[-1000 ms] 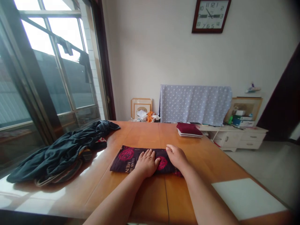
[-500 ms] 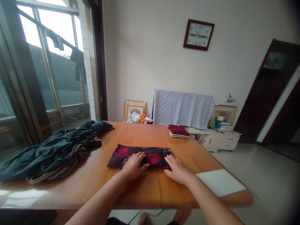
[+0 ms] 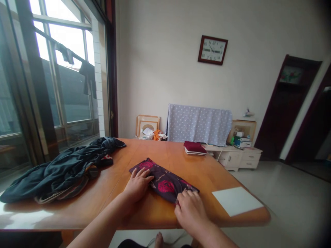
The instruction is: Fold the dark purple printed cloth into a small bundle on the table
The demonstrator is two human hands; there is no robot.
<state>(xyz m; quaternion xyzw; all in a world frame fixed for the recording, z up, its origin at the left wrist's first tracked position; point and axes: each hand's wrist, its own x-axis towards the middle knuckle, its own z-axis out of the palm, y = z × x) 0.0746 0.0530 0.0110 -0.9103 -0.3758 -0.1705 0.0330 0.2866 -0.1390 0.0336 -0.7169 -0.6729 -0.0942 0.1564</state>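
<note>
A dark purple folded garment [image 3: 165,177] with red round patterns and small lettering lies slantwise on the wooden table [image 3: 144,148]. On its left end rests my left hand [image 3: 137,184], fingers spread and flat on the fabric. My right hand [image 3: 190,208] has its fingers curled round the garment's near right end and grips it; the fingertips are partly hidden. Whether the garment is a shirt or something else cannot be made out from its folded shape.
A heap of dark clothes [image 3: 69,168] covers the table's left side. Folded maroon and striped cloths [image 3: 194,148] lie at the far edge. A white sheet [image 3: 238,200] sits near the right corner. Beyond stands a white cabinet [image 3: 234,160].
The garment has turned clockwise, its right end now nearer me. My right hand went from lying open to gripping that end. My left hand shifted left along the fabric.
</note>
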